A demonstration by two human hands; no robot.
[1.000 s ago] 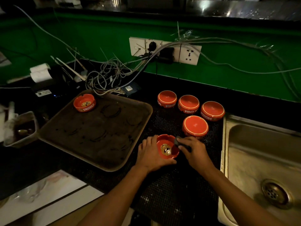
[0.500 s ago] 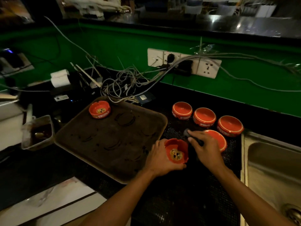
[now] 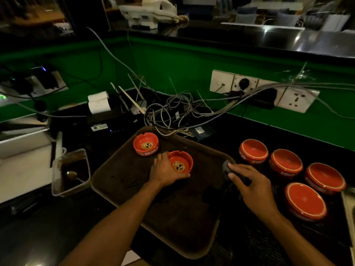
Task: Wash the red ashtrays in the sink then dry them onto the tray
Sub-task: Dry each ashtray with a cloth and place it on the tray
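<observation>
My left hand point(image 3: 165, 172) grips a red ashtray point(image 3: 181, 163) upright over the brown tray point(image 3: 178, 217), right beside another upright red ashtray point(image 3: 146, 144) at the tray's far corner. My right hand point(image 3: 249, 187) holds a dark cloth point(image 3: 226, 167) at the tray's right edge. Several red ashtrays lie upside down on the black mat to the right, the nearest one point(image 3: 305, 201) close to my right wrist, others behind it point(image 3: 253, 151), point(image 3: 286, 163), point(image 3: 325, 178).
A tangle of cables point(image 3: 172, 112) and a wall socket strip point(image 3: 263, 91) lie behind the tray. A small container with a spoon point(image 3: 72, 172) stands left of the tray. The sink's edge point(image 3: 348, 204) shows at far right. A receipt printer point(image 3: 99, 110) sits at the back left.
My left hand has carried the ashtray from the black mat leftward onto the tray, beside the first one. My right hand with the cloth followed to the tray's right edge.
</observation>
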